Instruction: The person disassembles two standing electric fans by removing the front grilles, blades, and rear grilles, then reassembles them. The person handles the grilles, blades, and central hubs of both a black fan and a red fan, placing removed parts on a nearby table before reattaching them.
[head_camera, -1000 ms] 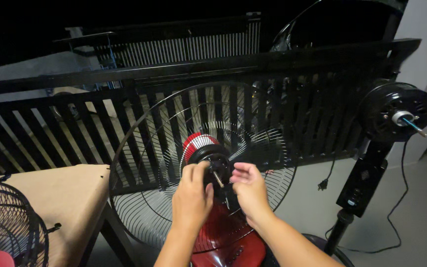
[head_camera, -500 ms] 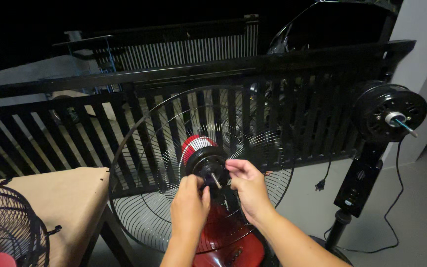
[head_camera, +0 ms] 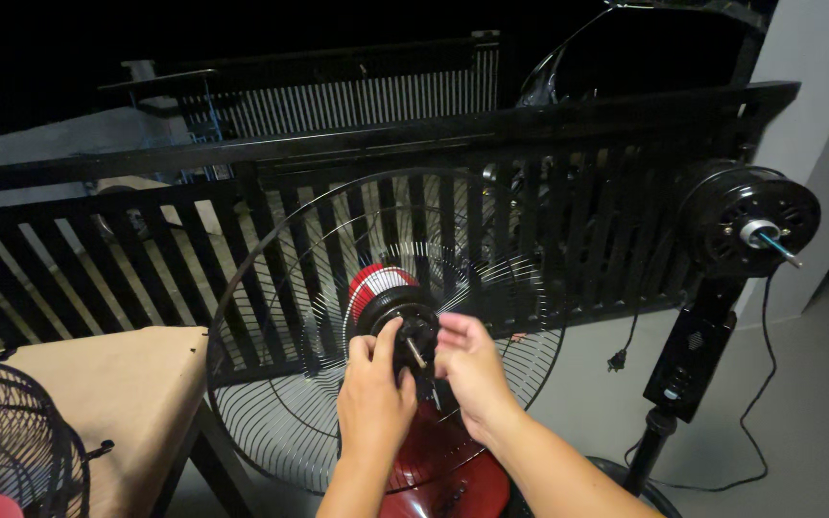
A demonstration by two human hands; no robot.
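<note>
We have both hands on the black motor hub [head_camera: 403, 317] at the middle of the round wire fan guard [head_camera: 271, 278]. Our left hand [head_camera: 373, 401] presses the hub from six o'clock, thumb up beside the metal shaft [head_camera: 415, 352]. Our right hand [head_camera: 472, 369] curls in from four o'clock, fingertips just by the shaft. At three o'clock a second fan's bare motor [head_camera: 748, 221] stands on its pole; at nine, a tan table [head_camera: 117, 393]; at eight, another wire guard [head_camera: 11, 451].

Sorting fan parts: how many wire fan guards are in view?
2: a large wire guard around the red motor at the hands, and another at bottom left, partly cut off. Others may be hidden.
</note>
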